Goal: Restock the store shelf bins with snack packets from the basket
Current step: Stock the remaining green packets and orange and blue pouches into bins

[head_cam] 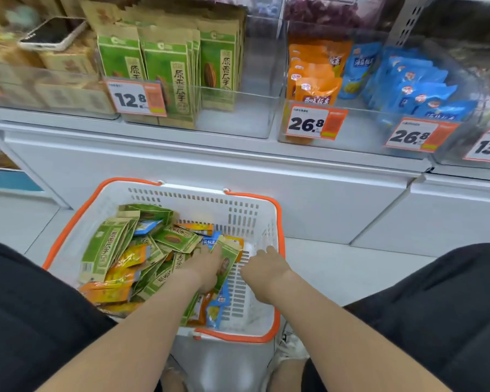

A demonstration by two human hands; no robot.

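Nearest: black-clad knees (34, 306) on either side, both forearms reaching down between them. Left hand (207, 268) inside basket (279, 222), fingers curled onto green packet (229, 257) at right edge of packet heap (130, 258); forearm hiding packets beneath. Right hand (263, 271) just beside, over bare slotted floor, fingers loosely bent, holding nothing. Beyond: white cabinet front (266, 176). Above: clear shelf bins (238, 117) part-stocked, price tags (137, 97) masking lower packs. Phone (53, 33) lying on far-left stock.
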